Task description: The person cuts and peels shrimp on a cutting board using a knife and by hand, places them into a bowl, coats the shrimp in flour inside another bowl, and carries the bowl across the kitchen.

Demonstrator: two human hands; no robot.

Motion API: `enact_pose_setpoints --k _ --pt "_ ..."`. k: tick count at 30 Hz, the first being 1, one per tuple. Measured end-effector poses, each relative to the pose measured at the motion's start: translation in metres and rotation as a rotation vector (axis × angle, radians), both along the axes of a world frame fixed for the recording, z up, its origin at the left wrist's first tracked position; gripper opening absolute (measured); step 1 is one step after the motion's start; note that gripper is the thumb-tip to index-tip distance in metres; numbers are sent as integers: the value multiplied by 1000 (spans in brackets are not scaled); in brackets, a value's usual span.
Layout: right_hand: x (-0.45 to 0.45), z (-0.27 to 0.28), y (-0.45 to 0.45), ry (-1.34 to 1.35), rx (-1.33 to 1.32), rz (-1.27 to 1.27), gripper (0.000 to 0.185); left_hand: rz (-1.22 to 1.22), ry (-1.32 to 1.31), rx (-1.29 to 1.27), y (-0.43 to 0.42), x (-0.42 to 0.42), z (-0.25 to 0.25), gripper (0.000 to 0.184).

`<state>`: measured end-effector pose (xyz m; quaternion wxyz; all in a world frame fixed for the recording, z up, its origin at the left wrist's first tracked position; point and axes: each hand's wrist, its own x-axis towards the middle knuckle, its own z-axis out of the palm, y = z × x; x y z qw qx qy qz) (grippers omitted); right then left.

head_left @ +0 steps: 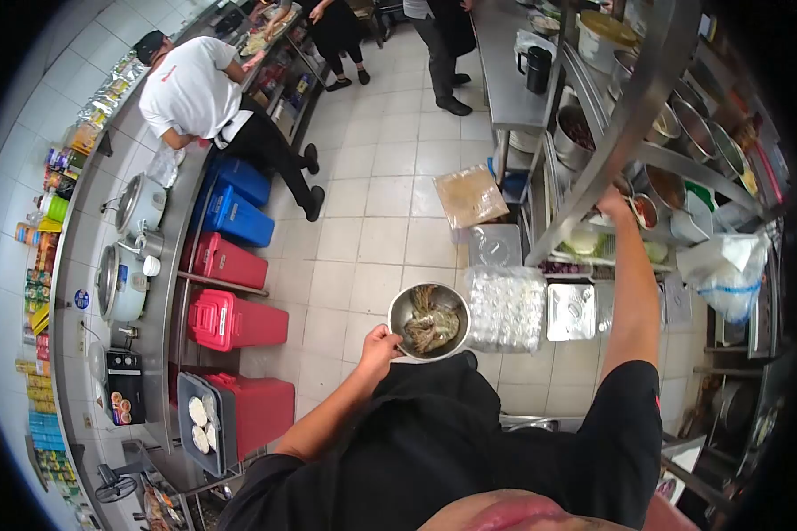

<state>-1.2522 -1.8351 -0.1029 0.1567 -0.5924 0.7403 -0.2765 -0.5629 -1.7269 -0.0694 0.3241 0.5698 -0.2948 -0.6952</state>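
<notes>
Bowl (400,311) of shiny steel is out in front of the person's dark clothing, with tangled brownish food (434,319) inside, too small to identify for sure. The left hand (380,349) has its fingers clamped on the near-left part of the rim. The right hand (609,203) reaches well apart from the bowl, into a metal rack (565,232) on the right, near a small container of red sauce (646,211); its fingers are partly hidden, and I cannot tell whether they are apart or together.

Just right of the bowl in view are a clear-wrapped pack (505,308) and a rectangular steel lid (571,311). Farther up, a black jug (537,69) stands on a steel tabletop (515,108). Along the left, red bins (239,320) and blue bins (241,216) line a long counter, where a co-worker in a white shirt (190,88) bends forward.
</notes>
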Motion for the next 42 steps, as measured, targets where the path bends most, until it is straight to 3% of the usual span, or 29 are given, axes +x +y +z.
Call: enact_pose_setpoints --k 2,12,15,18,22,30,32,36,39,40,42 --pt "-41 -56 -24 179 149 214 37 -27 -11 10 -7 -13 3 18" --pt "7 -26 -15 282 106 356 31 -186 -14 5 -37 -69 -18 22" --pt "16 -16 -6 257 100 210 29 -194 -11 15 -43 -81 -10 25" --pt "16 -16 -11 -1916 -62 -20 26 -199 0 15 -47 -79 -11 23" --pt "21 9 1 -1169 -156 -404 21 -232 0 18 -49 -70 -18 19" --pt "68 57 102 -1501 -551 -521 37 -337 -31 -15 -51 -63 -12 26" --pt "102 48 150 -1551 -612 -408 39 -388 -24 -30 -51 -60 -12 23" --pt "255 28 268 -1635 -672 -530 41 -547 -63 -91 -41 -44 -32 11" --pt "385 10 356 -1761 -699 -602 27 -719 26 -47 -21 -29 -39 8" --pt "430 22 373 -1789 -723 -788 24 -774 99 10 -13 -31 -24 8" --pt "510 11 443 -1811 -773 -761 27 -837 134 44 13 -15 -36 14"
